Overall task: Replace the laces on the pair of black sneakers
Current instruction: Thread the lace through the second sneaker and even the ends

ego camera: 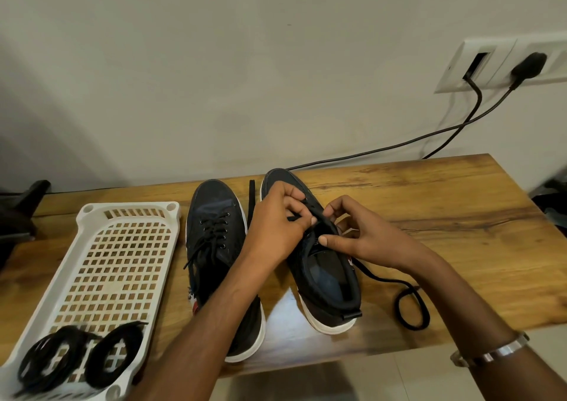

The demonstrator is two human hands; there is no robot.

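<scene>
My left hand [276, 225] pinches the black lace [408, 302] at the eyelets of the right sneaker [325, 278], and my right hand [359, 235] grips that sneaker's tongue. Left of it stands the laced sneaker [214, 231], then the white basket [92, 210] holding two coiled laces [79, 357].

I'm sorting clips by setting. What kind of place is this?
Probably a room in a home: a wooden table against a plain painted wall, a wall socket plate with cables plugged in, and tiled floor below. Nothing suggests a workshop or store.
</scene>
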